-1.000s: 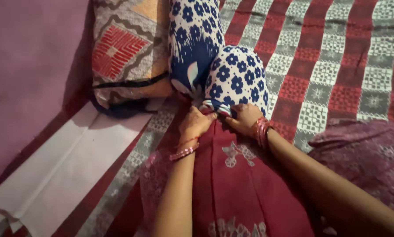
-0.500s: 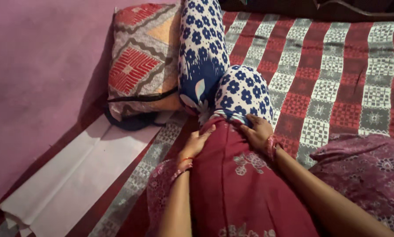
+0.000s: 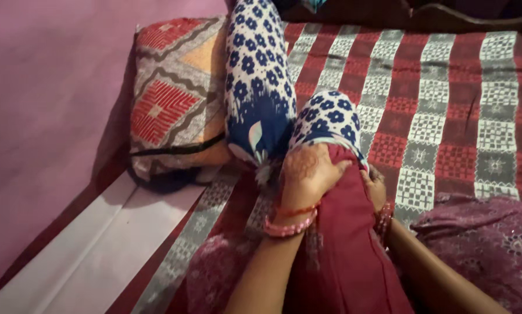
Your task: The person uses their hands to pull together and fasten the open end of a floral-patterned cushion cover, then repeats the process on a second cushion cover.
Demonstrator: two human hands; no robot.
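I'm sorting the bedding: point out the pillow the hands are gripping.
The dark red pillow, half inside a blue-flowered cover; left hand and right hand grip it.

A long maroon cloth-covered bolster pillow (image 3: 342, 250) lies lengthwise in front of me on the bed, its far end pushed partway into a white cotton cover printed with blue flowers (image 3: 329, 119). The cover's open edge bunches around that end, where the maroon fabric creases. The cover's free end points away from me, just beside a matching flowered bolster.
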